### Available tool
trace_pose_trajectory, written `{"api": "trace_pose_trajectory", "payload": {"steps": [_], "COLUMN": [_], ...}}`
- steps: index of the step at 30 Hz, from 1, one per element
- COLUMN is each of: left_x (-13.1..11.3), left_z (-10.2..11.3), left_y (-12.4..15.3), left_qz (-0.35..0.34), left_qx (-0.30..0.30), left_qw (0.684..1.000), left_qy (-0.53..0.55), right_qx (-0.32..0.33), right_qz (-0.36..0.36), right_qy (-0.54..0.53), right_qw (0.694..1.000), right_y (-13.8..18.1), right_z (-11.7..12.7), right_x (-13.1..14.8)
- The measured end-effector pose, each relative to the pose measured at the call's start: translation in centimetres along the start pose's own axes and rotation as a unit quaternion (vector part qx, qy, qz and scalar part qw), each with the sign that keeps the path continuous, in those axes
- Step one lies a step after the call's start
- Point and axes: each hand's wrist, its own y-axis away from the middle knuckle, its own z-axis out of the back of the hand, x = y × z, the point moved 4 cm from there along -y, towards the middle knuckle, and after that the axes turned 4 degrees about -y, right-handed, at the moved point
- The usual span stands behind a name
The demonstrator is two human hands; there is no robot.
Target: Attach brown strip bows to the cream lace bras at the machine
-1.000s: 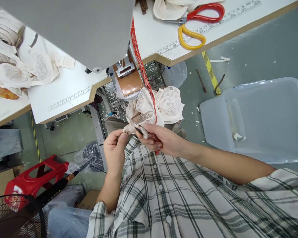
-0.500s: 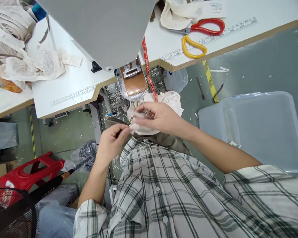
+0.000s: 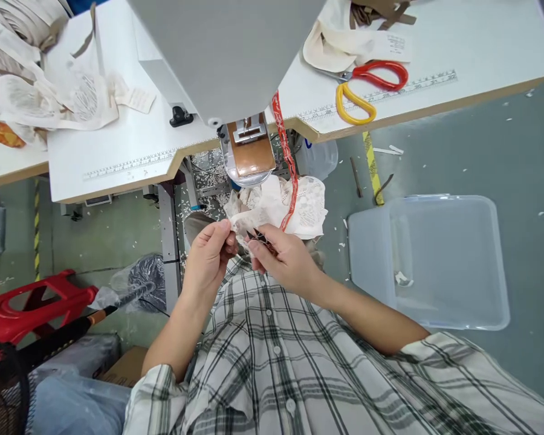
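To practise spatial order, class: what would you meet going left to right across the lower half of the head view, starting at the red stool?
Red plastic stool, plastic-wrapped black bundle, left hand, right hand, translucent plastic bin.

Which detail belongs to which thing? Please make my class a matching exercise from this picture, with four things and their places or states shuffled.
Column one
1. Left hand
2. Right hand
3. Scissors
4. Plastic bin

Column two
A. On the white tabletop
B. Pinching pale fabric
C. On the green floor
D. Holding a small dark-pointed tool

Pairs: 1-B, 2-D, 3-A, 4-C
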Motion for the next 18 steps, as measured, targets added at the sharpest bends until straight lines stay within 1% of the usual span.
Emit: {"api": "trace_pose_trajectory", "payload": {"steps": [3, 9, 18], "left_x": [0.20, 0.23, 0.45], "left_z": [-0.23, -0.50, -0.20], "left_y": [0.07, 0.23, 0.09], "left_qz": [0.013, 0.011, 0.011], "left_qx": [-0.004, -0.009, -0.007], "left_qw": [1.000, 1.000, 1.000], "left_qy": [0.002, -0.004, -0.014], "right_qx": [-0.005, -0.001, 0.008], "right_qz": [-0.006, 0.011, 0.005], "right_qy": [-0.027, -0.005, 0.014], "right_qw": [1.000, 1.000, 1.000], "right_y": [-0.23, -0.31, -0.79], "right_z": [-0.38, -0.66, -0.55], "right_x": [0.01, 0.29, 0.58]}}
